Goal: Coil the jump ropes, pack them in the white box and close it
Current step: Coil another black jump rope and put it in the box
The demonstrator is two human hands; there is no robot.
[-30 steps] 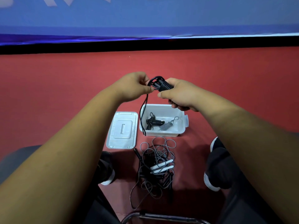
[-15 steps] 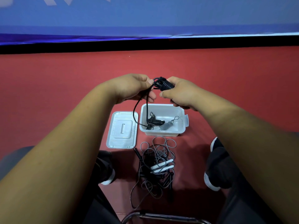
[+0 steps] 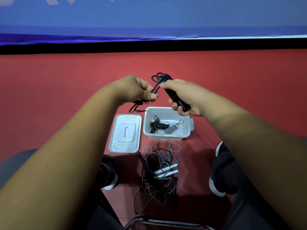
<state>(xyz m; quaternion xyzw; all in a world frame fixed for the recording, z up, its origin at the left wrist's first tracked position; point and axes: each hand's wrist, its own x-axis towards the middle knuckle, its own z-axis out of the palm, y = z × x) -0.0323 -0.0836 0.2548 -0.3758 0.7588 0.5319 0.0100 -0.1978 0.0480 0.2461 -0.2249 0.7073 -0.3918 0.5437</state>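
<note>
My right hand (image 3: 184, 97) is clenched round the wound-up handles of one black jump rope (image 3: 172, 96), held in the air just above the far side of the white box (image 3: 166, 137). My left hand (image 3: 137, 90) sits close beside it and pinches that same rope's cord between thumb and fingers. One slack loop of the cord hangs below my left hand, reaching down by the box's far left corner.

The box stands open on the red floor (image 3: 66, 90) with two coiled ropes inside: one black bundle (image 3: 158, 125) and one grey bundle (image 3: 169, 129), lying side by side. Its one lid (image 3: 125, 133) lies flat just to the left, apart from it.

Nearer to me, between my two shoes (image 3: 109, 176), lies a tangle (image 3: 162, 161) of grey and black cord with two white handles (image 3: 166, 169). I cannot count how many ropes are in the heap.
</note>
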